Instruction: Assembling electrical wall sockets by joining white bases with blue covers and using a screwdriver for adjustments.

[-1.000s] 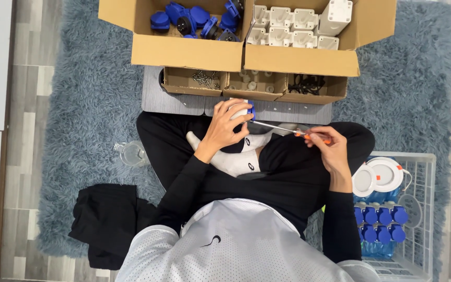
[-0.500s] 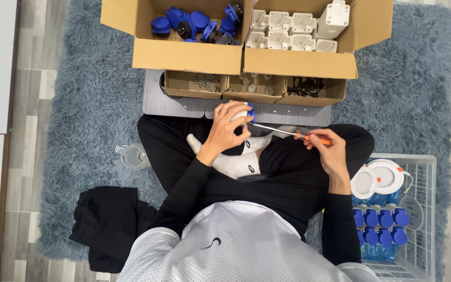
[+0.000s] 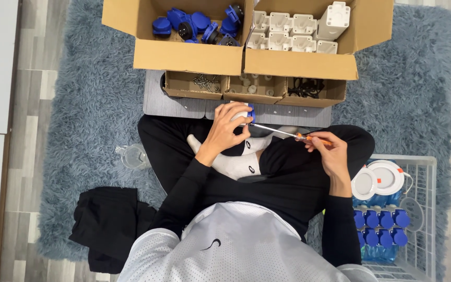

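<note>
Seen from above, a person sits cross-legged on a shaggy grey-blue rug (image 3: 90, 104).

At twelve o'clock stands a large open cardboard box (image 3: 246, 57) in two halves. Its left half holds loose blue plug parts (image 3: 194, 23); its right half holds white plastic housings (image 3: 293, 26) in rows, one standing taller at the right. Just below it, three small cardboard trays sit side by side on a grey board (image 3: 173, 104): the left tray (image 3: 193, 86) holds metal screws, the middle tray (image 3: 254, 89) small pale pieces, the right tray (image 3: 314, 90) dark parts too small to make out.

At nine o'clock a small clear cup (image 3: 133, 155) rests on the rug, with a heap of black cloth (image 3: 108, 227) at seven o'clock.

The left hand (image 3: 227, 130) is curled closed around a white and blue plug piece (image 3: 246, 114), held over the lap near the centre. The right hand (image 3: 327, 151), at three o'clock, pinches the orange handle of a thin screwdriver (image 3: 283, 133), whose metal tip reaches left into the plug piece.

At four o'clock a white wire basket (image 3: 424, 167) holds two round white discs (image 3: 377, 177) above rows of blue-capped items (image 3: 379, 227).

Bare rug lies open at the far left and upper right; wood floor borders it on both sides.
</note>
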